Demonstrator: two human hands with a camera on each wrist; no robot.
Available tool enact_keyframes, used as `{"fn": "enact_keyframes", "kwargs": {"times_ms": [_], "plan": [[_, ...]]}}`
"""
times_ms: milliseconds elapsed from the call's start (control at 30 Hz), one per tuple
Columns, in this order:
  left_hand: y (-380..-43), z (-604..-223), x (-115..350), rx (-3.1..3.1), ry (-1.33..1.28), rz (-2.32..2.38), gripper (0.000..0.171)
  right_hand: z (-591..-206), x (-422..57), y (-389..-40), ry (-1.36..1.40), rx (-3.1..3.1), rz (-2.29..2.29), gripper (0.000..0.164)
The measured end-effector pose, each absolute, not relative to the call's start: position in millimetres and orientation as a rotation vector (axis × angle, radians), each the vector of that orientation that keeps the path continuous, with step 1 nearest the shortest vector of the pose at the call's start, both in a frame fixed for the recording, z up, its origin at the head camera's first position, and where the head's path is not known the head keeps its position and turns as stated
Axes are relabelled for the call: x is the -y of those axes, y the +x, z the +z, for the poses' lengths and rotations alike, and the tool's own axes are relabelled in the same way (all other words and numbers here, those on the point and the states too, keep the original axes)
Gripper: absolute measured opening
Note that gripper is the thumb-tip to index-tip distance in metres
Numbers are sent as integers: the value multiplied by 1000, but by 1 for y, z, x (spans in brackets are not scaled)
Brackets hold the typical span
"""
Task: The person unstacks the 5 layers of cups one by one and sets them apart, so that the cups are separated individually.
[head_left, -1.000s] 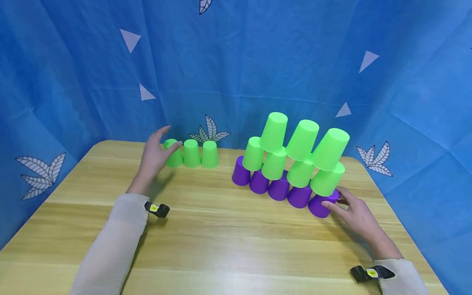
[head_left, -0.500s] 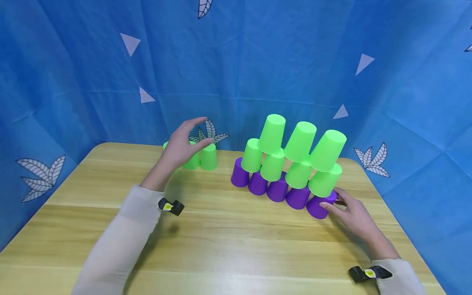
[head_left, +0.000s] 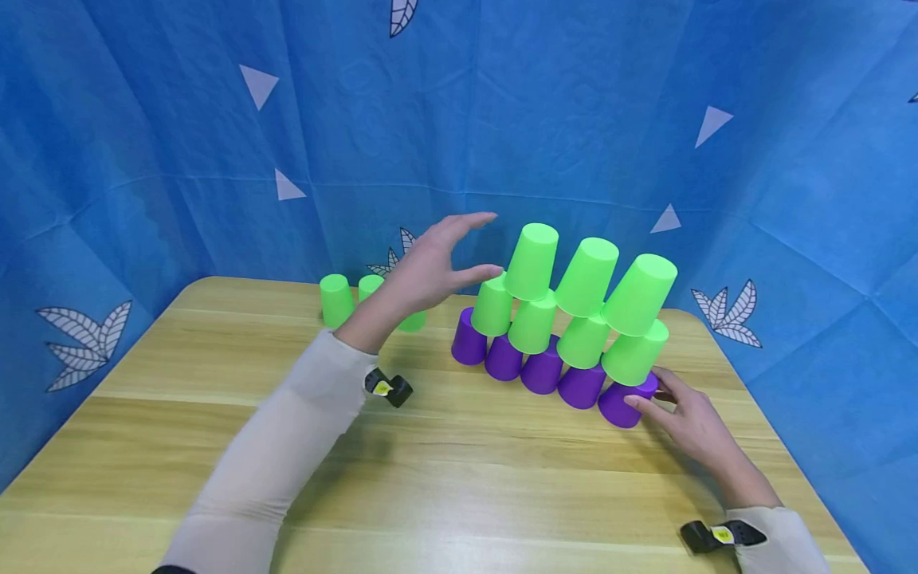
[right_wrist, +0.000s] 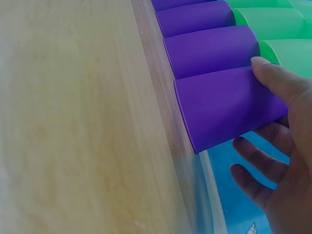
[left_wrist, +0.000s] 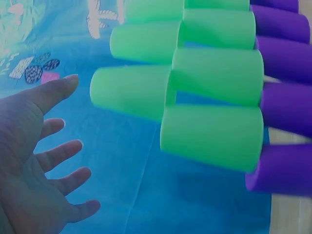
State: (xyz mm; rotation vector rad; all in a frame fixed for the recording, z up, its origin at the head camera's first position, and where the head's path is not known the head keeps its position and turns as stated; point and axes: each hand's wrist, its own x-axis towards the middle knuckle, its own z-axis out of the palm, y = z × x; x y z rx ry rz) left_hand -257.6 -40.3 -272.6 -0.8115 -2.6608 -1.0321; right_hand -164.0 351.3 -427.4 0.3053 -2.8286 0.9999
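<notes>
Upside-down plastic cups stand as a stepped wall on the right of the table: several purple cups (head_left: 541,369) below, several green cups (head_left: 532,325) on them, and three green cups (head_left: 586,275) on top. My left hand (head_left: 423,275) holds nothing, its thumb and fingers spread, at the left end of the wall. In the left wrist view its fingertips (left_wrist: 80,146) point toward the end top cup (left_wrist: 131,92), a gap between them. My right hand (head_left: 692,418) grips the rightmost purple cup (right_wrist: 224,105), thumb on its near side, some fingers behind it.
Three more green cups stand upside down at the back left; a left one (head_left: 336,301) shows whole, the others are partly behind my left forearm. The wooden table (head_left: 430,494) ends at a blue patterned cloth (head_left: 373,119) behind. Both wrists wear black straps.
My left hand has moved right, from the separate green cups to the left end of the cup wall, staying spread. The right hand has kept its grip in place.
</notes>
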Motion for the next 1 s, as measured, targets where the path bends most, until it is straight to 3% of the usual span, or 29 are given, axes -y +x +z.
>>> {"fn": "enact_keyframes", "kwargs": {"times_ms": [533,1000], "plan": [[-275,-264,-15,2816,-808,-948,75,-429,-352,-164,279,2853,1021,63],[-279,-270,-10,2641,-793,-1129,64,-429,-352,-164,285,2847,1023,61]]}}
